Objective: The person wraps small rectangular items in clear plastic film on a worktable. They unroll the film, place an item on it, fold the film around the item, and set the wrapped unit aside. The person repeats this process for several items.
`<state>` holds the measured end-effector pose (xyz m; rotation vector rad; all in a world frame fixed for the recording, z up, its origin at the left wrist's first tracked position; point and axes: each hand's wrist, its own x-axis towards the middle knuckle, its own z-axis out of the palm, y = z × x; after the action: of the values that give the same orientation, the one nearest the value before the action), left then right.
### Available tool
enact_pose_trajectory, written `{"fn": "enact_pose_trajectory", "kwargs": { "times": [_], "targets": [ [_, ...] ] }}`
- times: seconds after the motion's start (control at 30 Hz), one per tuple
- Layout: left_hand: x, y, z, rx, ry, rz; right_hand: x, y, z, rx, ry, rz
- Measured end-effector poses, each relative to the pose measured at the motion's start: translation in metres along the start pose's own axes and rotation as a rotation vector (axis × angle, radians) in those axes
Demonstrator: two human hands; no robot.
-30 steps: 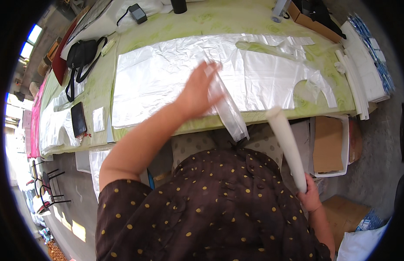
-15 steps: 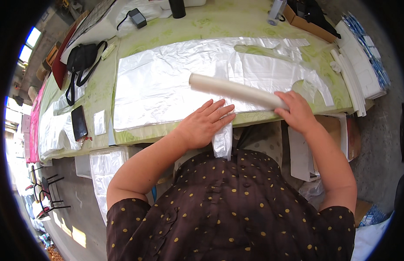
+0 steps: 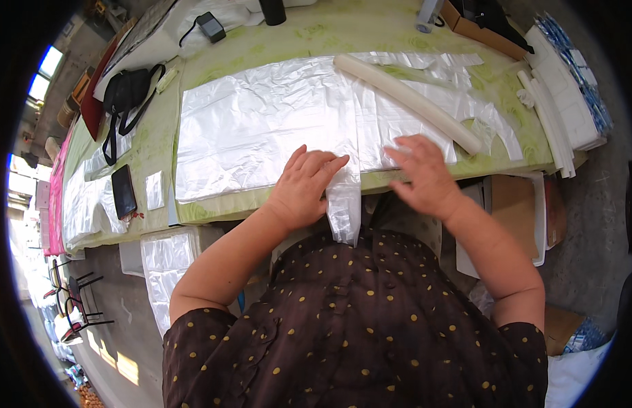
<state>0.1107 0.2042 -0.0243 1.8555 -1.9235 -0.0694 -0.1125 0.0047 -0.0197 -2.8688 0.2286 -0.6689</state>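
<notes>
Lying flat with spread fingers, the left hand (image 3: 307,188) and right hand (image 3: 422,168) press the clear plastic sheet (image 3: 261,126) on the green table (image 3: 329,30); white roll (image 3: 407,102) lies beyond, ungrasped.

Desk (image 3: 275,37) w/ green patterned cover. Far left: black bag (image 3: 125,92) w/ strap hanging toward near edge; black phone (image 3: 123,191) nearer, small clear packet (image 3: 155,190) just beside it. Far edge: black charger (image 3: 211,27) w/ cable, dark bottle (image 3: 272,11), cardboard box (image 3: 480,30). Right end: white stack (image 3: 564,102), white strips (image 3: 543,122) alongside. Below desk: open carton (image 3: 513,217) at right, clear bags (image 3: 163,268) at left. Chairs (image 3: 67,292) on floor, far left.
</notes>
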Motion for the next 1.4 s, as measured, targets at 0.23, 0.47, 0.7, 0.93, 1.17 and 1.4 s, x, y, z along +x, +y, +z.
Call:
{"fn": "enact_pose_trajectory", "kwargs": {
  "times": [0.23,0.47,0.7,0.93,1.17,1.4],
  "targets": [
    [0.010,-0.006,0.006,-0.231,0.047,-0.123,0.033,-0.026,0.034,0.356,0.036,-0.058],
    [0.020,-0.011,0.020,-0.484,0.236,-0.390,0.082,-0.016,0.040,0.628,-0.231,0.692],
    [0.031,-0.011,0.006,0.052,0.126,-0.231,0.106,-0.009,0.035,0.540,-0.466,0.815],
    [0.063,-0.028,0.023,0.180,-0.152,-0.146,0.099,-0.023,0.039,0.430,-0.276,0.828],
    [0.053,-0.021,0.020,0.182,-0.121,-0.101,0.076,-0.025,0.034,0.624,-0.276,0.765],
    [0.003,0.006,0.004,0.020,-0.061,-0.069,0.018,-0.056,0.003,0.846,-0.223,0.569]
  ]
}}
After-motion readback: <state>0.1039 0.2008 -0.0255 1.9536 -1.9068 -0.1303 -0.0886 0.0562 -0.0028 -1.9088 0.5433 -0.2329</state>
